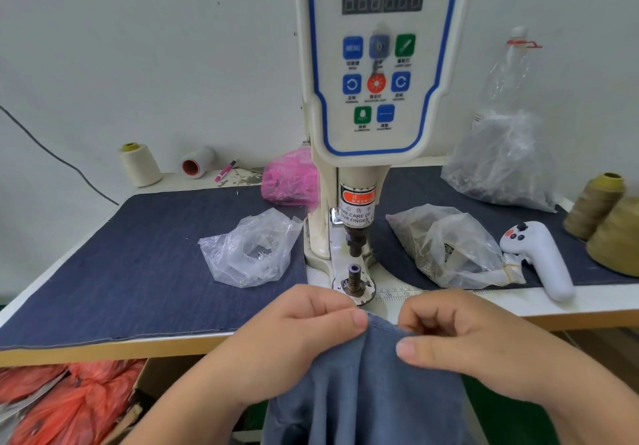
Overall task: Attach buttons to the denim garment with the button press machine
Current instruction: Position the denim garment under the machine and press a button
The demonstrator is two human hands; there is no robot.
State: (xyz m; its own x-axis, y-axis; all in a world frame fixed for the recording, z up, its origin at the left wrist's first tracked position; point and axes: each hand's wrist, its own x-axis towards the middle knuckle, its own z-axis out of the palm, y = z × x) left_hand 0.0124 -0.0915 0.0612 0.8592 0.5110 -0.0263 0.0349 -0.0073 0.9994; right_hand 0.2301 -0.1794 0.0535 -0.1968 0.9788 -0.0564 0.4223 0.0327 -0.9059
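I hold the top edge of the denim garment [366,382] with both hands, just in front of the button press machine [373,106]. My left hand [297,337] pinches the fabric between thumb and curled fingers on the left of the fold; my right hand [460,337] pinches it on the right, thumb pressed against the cloth. The rest of the garment hangs down below the table edge [103,346] toward me. The gathered edge sits just short of the machine's lower die [354,277], a small post on a round base plate, and does not cover it. The upper punch [356,240] stands above the die, apart from it. Left of the machine lies a clear plastic bag [249,251] with small metal parts inside, on a dark denim mat [138,265]. Behind that, beside the machine's column, is a pink bag [290,178]. Right of the machine is another clear bag [446,247], and beyond it a white handheld controller [539,258]. Tan thread cones [601,209] stand at the far right of the machine, and a cream cone [140,164] at the far left.
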